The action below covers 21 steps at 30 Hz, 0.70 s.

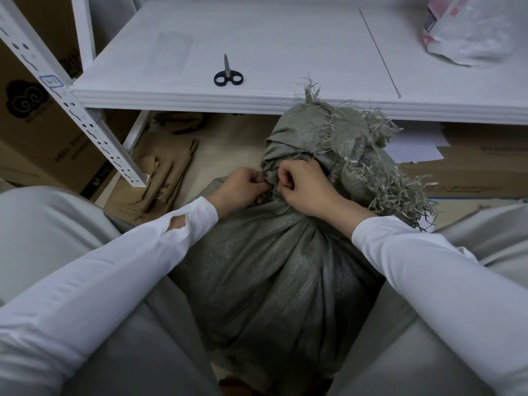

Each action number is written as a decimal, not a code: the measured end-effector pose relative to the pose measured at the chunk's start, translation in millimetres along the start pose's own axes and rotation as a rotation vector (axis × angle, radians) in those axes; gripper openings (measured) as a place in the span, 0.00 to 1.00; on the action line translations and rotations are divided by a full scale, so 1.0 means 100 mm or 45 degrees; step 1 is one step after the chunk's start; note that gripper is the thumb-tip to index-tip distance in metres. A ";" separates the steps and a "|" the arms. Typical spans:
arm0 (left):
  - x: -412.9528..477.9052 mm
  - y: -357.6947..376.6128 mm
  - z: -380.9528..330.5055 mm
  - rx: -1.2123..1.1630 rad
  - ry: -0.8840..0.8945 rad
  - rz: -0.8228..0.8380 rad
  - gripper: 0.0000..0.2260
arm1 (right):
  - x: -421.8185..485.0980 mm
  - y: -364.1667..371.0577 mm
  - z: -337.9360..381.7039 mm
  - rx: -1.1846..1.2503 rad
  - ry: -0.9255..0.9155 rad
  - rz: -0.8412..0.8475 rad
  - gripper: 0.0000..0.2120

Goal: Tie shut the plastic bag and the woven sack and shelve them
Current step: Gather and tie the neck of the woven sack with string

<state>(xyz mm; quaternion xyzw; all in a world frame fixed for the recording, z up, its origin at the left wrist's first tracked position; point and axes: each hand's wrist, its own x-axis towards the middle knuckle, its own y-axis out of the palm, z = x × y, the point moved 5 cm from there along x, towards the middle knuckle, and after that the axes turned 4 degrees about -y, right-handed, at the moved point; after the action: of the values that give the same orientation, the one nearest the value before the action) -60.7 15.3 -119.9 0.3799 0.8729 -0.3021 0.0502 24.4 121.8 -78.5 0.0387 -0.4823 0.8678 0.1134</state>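
Shelf [285,47], white, spans 10 to 2 o'clock. Woven sack [274,267], grey-green, stands on the floor between the person's knees at centre. Its frayed mouth rises toward 1 o'clock against the shelf edge. Plastic bag [471,32] lies on the shelf at 2 o'clock.

Step in hand, as judged: cinching the sack's gathered neck. To do it well, bunch the gathers tight, draw both ends outward evenly, and seat the knot below the frayed mouth.

Left hand [243,187] and right hand [303,187], close together with fingers curled, pinch at the neck. Whether a cord lies between them cannot be told. Scissors [228,72] lie on the shelf at 11 o'clock.
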 end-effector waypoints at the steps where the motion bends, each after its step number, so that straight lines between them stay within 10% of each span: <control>1: 0.00 -0.01 0.00 0.011 0.021 0.002 0.08 | 0.00 0.00 -0.01 -0.002 0.016 -0.011 0.14; 21: -0.12 -0.06 0.04 -0.284 0.193 0.274 0.09 | -0.01 0.00 -0.14 0.444 0.226 -0.126 0.20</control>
<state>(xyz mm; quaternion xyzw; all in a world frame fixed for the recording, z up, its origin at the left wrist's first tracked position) -56.9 1.5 -116.4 0.4850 0.8565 -0.1668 0.0580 26.2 133.1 -85.8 0.0046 -0.3102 0.9316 0.1896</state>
